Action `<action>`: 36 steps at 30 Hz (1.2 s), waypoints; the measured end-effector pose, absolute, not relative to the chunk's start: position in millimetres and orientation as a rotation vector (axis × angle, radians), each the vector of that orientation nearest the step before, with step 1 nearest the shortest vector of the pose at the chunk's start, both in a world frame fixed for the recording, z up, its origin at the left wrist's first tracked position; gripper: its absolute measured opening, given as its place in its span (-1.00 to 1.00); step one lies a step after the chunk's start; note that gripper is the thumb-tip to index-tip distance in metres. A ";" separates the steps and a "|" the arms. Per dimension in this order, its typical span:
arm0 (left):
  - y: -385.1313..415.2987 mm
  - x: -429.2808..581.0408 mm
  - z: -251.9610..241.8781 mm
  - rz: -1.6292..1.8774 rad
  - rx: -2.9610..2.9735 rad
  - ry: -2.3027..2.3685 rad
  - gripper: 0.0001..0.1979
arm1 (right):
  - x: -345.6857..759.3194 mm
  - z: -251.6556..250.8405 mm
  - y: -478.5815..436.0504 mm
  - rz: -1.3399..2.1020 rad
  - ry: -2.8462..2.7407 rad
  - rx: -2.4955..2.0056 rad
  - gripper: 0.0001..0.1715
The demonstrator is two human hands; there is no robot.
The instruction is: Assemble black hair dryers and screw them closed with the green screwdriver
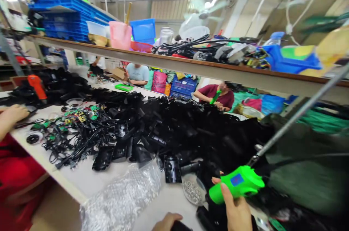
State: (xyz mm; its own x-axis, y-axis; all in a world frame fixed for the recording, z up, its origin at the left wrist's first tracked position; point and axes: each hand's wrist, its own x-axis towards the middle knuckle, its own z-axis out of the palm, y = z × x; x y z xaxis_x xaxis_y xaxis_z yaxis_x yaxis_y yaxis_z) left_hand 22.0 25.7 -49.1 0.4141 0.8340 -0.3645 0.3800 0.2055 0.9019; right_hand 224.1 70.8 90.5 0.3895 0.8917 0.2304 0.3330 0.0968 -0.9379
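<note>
My right hand (236, 212) is wrapped round a bright green electric screwdriver (247, 183) with a blue label, held at the lower right. At the bottom edge my left hand (167, 222) is only partly in view, its fingers closed on a black plastic part (181, 226) cut off by the frame. Between the hands and the pile stands a round dish of small metal screws (193, 189). A black plastic shell (172, 169) lies just left of the dish, and another black piece (205, 218) lies below it.
A large heap of black shells (174, 125) covers the table's middle. Circuit boards with cables (79, 129) lie at left, bubble wrap (122, 196) in front. An overhead shelf (163, 60) holds bins and cords. At left, a co-worker's hand (15, 114) is near an orange screwdriver (37, 87).
</note>
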 end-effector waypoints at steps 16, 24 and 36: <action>60.8 19.1 50.9 0.655 1.330 1.119 -0.35 | 223.4 25.8 -5.2 0.820 -1.820 -1.505 -0.15; 57.5 22.3 63.7 0.635 1.182 1.014 -0.42 | 235.1 36.7 3.3 1.009 -1.700 -1.431 -0.18; 33.6 26.6 49.5 0.904 1.199 0.922 -0.14 | 214.7 25.1 -10.0 0.647 -1.712 -1.436 -0.12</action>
State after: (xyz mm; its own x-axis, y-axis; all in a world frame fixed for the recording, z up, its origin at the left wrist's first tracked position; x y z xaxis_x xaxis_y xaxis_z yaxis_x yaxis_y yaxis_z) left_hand 26.6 33.6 49.5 0.3611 0.9274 -0.0980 -0.0804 0.1356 0.9875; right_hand 214.7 -10.0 25.1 -0.0435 0.9682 0.2464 0.5635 0.2274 -0.7942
